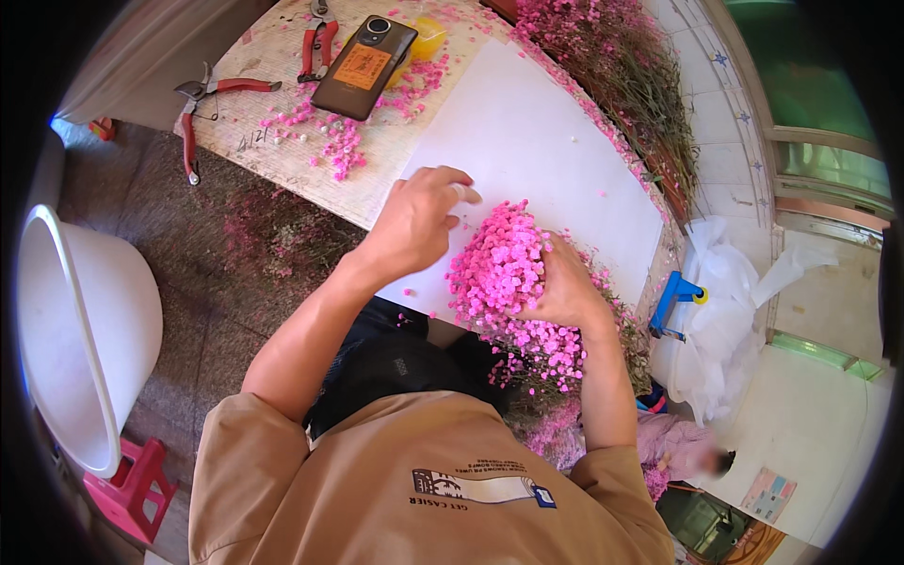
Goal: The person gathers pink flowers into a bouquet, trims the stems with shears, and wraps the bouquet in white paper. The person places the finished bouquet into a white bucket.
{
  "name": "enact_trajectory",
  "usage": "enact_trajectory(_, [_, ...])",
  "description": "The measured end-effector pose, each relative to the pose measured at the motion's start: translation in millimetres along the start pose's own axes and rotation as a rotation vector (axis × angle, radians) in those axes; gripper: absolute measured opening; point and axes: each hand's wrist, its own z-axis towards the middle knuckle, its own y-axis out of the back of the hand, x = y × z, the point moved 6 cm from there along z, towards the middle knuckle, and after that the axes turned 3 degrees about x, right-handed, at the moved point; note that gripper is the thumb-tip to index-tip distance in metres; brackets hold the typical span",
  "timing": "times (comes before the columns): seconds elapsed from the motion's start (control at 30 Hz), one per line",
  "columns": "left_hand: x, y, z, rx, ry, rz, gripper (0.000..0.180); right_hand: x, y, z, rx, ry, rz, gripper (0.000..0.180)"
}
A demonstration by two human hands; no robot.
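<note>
The bench (391, 151), a pale, rough-grained slab, is cut off at the top edge of the view. To its left stands a smooth white tub (137, 311), its far side lost in the dark rim, above a pink plastic stool (132, 490) that it partly covers. A smooth white sheet (603, 151) lies on the bench; its lower corner is hidden by the hands and blossom. Beyond the sheet, a heap of dried stems (650, 94) with pink heads runs along the far edge. Crumpled translucent plastic (720, 320) lies to the right, beside a blue tool (673, 301) of uncertain kind.

The bunch of pink flowers (499, 259), dense, rounded and grainy, is over the sheet's near edge, in front of the person. The right hand (565, 287) has its fingers clamped on the bunch; the stems and some fingertips are concealed. The left hand (419, 221) is just beside it, fingers bent and apart; a pale patch there is too small to identify.

A dark phone (353, 94) overlaps a yellow object (429, 38), obscuring its shape. Two red-handled pruners lie near the phone. Loose florets (341, 155) litter the bench.
</note>
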Motion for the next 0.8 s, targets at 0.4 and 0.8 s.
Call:
enact_trajectory(0.4, [-28, -28, -6, 0.075, -0.144, 0.018, 0.022, -1, -2, -2, 0.005, -0.025, -0.035, 0.112])
enact_trajectory(0.8, [-22, -41, 1, 0.074, -0.152, -0.169, 0.017, -9, -8, -3, 0.033, -0.029, -0.095, 0.115])
